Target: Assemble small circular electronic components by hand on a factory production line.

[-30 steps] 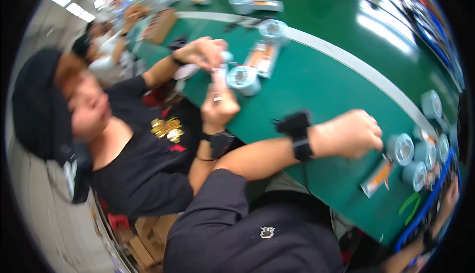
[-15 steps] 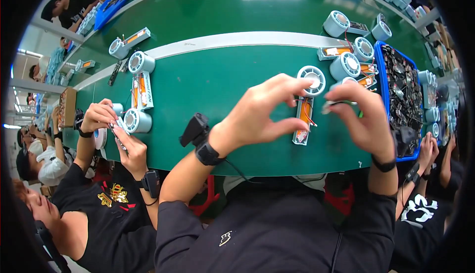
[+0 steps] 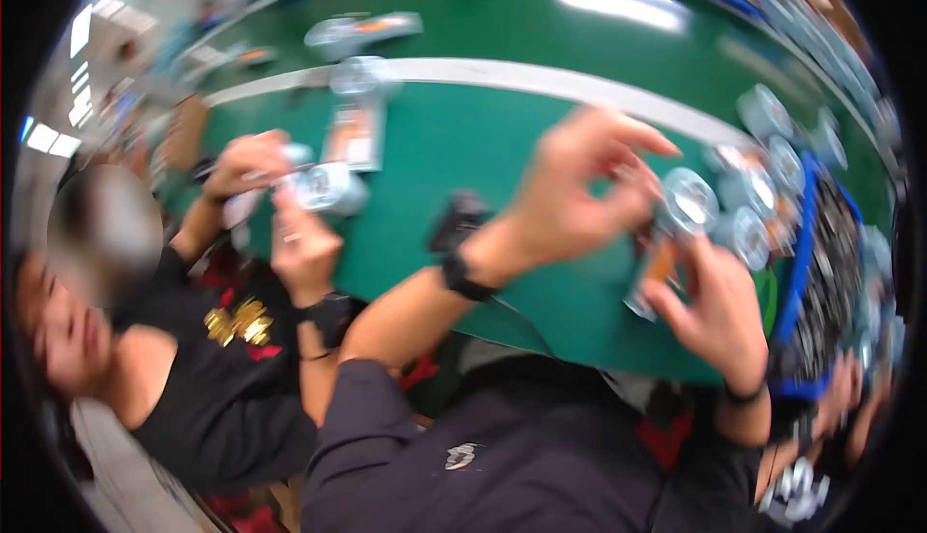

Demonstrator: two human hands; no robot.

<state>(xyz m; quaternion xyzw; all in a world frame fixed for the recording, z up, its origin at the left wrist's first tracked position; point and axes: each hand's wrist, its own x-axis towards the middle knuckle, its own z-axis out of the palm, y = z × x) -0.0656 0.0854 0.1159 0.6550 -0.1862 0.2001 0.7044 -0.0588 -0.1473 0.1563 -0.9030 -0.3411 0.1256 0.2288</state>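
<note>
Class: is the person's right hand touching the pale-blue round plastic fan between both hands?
Cannot tell: in the head view, the right hand overlaps the fan; blur hides any contact.

Since half a second ago, the left hand (image 3: 584,176) has moved in from the left, its fingers more curled and its thumb now beside the fan head (image 3: 689,203); the right hand (image 3: 719,306) has lowered from its pinch around a small piece, thumb and forefinger now parted by the orange-cored housing (image 3: 660,265); the view has turned and blurred.
</note>
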